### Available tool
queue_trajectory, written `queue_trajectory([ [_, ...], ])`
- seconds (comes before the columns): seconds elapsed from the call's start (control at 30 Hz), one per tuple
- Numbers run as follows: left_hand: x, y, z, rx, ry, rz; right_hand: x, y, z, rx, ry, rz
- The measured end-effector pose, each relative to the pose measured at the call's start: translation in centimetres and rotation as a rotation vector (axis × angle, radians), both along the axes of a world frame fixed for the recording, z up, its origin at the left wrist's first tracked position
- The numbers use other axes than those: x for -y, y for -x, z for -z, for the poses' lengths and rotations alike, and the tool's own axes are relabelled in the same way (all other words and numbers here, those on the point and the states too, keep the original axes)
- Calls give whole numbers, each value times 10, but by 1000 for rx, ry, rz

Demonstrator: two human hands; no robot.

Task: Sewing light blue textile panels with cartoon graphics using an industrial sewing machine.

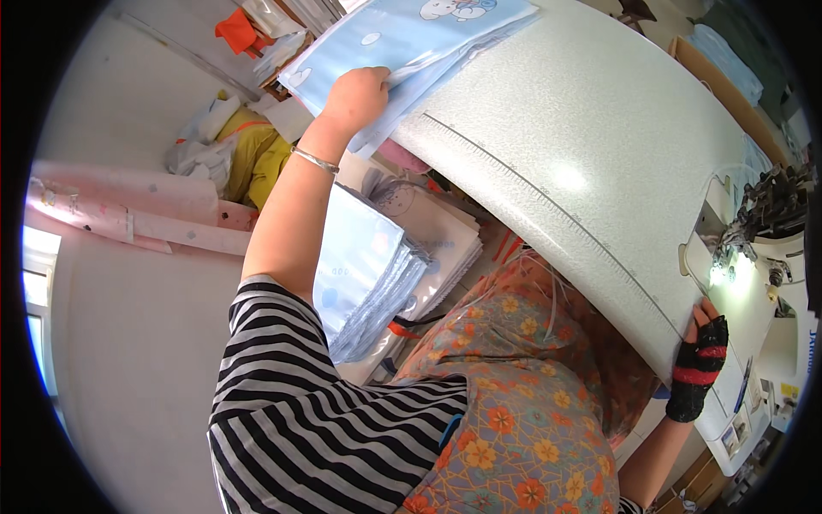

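Note:
At the far left of the white worktable [582,94] lies a layered pile of light blue printed sheets [394,43] with white cartoon figures. My left hand [360,96] is closed on the near edge of these sheets, its fingertips partly hidden by the top layer. A bracelet circles that wrist. My right hand [700,364], in a black and red fingerless glove, rests at the table's right front edge beside the sewing machine [801,317]. Its fingers lie stretched out on the surface, with nothing visible in them.
Below the table at left sit a stack of folded light blue pieces [368,274] and a paler stack [437,248]. A ruler strip [548,193] follows the table's front edge. A cardboard box [728,94] stands beyond it. Yellow cloth [253,158] is heaped by the wall.

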State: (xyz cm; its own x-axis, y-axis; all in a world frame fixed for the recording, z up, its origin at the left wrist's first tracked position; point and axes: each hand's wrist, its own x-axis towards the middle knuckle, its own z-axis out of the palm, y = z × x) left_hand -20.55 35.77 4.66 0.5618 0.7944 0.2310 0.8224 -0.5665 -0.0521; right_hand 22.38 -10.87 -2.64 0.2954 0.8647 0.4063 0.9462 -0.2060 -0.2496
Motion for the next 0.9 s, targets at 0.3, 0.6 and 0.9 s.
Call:
queue_trajectory([
  [0.3,-8,-17,-33,-187,-46,20,-1,3,1,2,3,25],
  [0.6,-5,-32,-56,-166,-19,167,-1,-3,6,-5,-23,-3],
  [0.9,190,-182,-24,90,620,845,-31,35,-27,-190,-177,-160],
])
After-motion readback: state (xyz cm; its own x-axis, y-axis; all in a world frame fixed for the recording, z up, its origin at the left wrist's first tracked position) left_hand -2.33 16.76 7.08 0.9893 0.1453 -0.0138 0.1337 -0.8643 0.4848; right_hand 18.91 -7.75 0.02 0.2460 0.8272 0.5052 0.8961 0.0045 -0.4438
